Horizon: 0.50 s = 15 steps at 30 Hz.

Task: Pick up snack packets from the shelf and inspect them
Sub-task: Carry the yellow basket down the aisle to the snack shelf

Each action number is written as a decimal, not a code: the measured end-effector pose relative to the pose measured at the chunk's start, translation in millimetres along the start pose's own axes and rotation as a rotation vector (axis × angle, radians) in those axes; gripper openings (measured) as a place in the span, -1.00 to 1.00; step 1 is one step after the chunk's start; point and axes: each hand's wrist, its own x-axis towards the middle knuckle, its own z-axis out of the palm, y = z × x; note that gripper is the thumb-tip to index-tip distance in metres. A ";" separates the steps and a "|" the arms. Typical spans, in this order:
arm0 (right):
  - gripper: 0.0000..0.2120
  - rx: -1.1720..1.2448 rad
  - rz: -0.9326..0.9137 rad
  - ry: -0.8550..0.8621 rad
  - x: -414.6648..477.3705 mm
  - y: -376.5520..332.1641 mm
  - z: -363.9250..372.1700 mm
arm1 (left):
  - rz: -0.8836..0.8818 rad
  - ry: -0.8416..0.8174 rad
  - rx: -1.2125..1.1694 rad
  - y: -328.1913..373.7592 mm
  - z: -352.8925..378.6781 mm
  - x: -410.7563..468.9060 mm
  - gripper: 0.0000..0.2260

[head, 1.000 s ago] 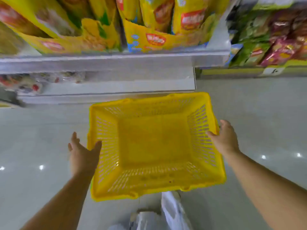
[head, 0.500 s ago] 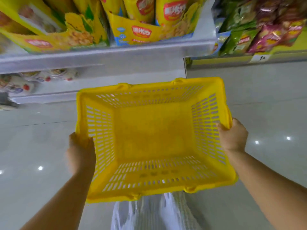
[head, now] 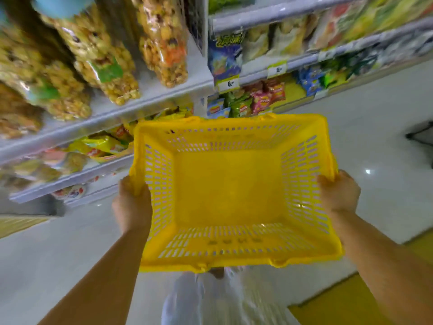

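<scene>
I hold an empty yellow plastic basket level in front of me. My left hand grips its left rim and my right hand grips its right rim. Clear bags of popcorn-like snacks stand on the white shelf at the upper left, above the basket. Yellow snack packets lie on the shelf below, just left of the basket. Small red, green and blue packets fill the low shelves behind the basket's far rim.
More shelves of packets with price tags run off to the upper right. The glossy white floor spreads to the right and below. A yellow floor stripe shows at the bottom right. A dark object sits at the right edge.
Both hands closed on the basket's sides and lifted it off the floor. My view rose, bringing the upper shelves with clear snack bags into sight.
</scene>
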 end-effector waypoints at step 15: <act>-0.74 0.204 0.459 0.156 65.1 177.3 -156.5 | 0.493 -0.213 0.088 274.1 95.9 -86.8 -0.69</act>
